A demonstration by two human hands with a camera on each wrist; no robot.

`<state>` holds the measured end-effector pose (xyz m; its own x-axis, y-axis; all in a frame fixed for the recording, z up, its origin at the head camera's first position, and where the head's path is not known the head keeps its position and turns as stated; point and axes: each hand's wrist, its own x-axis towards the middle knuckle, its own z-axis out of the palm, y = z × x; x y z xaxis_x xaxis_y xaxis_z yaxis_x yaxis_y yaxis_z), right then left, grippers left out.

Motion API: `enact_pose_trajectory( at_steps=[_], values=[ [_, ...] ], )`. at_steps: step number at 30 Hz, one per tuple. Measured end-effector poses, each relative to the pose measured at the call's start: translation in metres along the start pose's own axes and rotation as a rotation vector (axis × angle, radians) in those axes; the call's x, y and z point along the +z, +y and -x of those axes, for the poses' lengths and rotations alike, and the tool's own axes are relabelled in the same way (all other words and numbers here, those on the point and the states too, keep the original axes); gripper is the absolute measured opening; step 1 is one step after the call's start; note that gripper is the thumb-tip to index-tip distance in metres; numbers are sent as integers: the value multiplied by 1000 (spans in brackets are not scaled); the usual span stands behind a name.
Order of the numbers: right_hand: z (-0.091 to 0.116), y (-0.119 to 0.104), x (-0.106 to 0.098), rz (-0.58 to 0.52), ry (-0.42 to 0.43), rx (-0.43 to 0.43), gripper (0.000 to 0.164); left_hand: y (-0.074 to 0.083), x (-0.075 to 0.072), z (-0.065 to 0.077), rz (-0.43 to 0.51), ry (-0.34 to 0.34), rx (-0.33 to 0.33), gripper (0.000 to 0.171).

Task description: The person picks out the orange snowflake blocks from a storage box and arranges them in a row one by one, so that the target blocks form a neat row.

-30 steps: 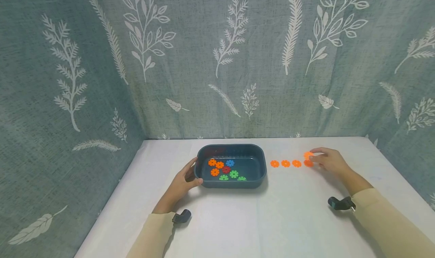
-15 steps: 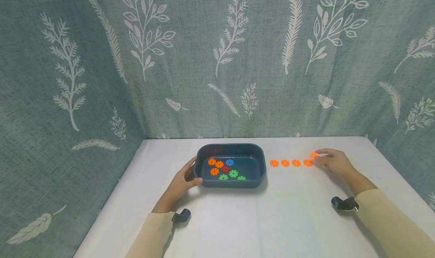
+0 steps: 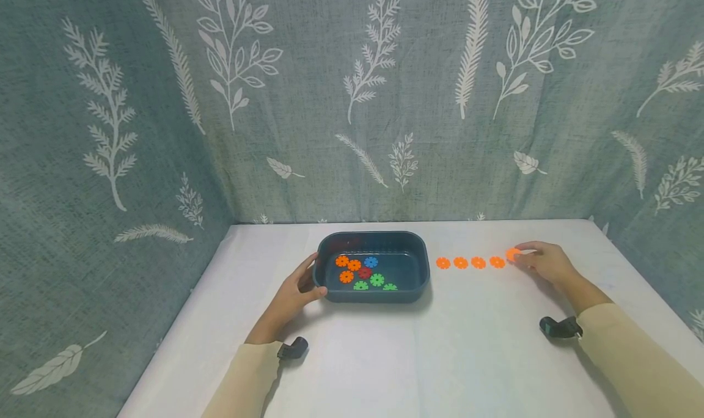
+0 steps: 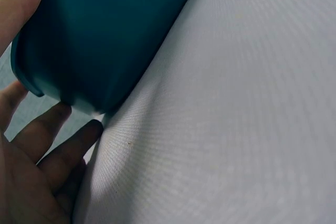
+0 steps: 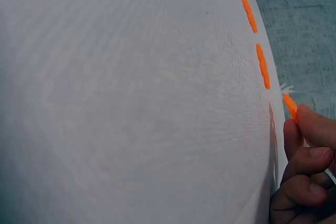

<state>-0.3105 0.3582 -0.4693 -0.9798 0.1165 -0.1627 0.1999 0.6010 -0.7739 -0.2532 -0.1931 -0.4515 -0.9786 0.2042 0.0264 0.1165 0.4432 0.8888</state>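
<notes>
We see the right hand pinching a notched orange plastic disc, face toward us, right of four matching discs; the left hand clasps an oblong dark-blue plastic tray, lengthwise left-to-right.

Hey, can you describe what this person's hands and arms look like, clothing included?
The left hand and right hand are ungloved. The left sleeve and right sleeve are plain beige, with a small black device protruding at one cuff and a matching one at the other.
</notes>
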Motion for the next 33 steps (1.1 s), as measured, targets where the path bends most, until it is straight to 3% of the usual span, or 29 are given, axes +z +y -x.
enact_pose_trajectory(
  at_steps=[7,16,25,33],
  values=[
    [1,-1,-1,36,2,14,56,-4,0,-1,8,-1,11,84],
    [1,2,-3,136,21,-12,51,-38,4,-19,29,26,-3,86],
    [-1,-2,-1,181,-8,9,48,-39,5,-18,12,33,-19,85],
    [-3,-2,-2,230,-29,60,46,-41,4,-20,12,28,22,86]
  ],
)
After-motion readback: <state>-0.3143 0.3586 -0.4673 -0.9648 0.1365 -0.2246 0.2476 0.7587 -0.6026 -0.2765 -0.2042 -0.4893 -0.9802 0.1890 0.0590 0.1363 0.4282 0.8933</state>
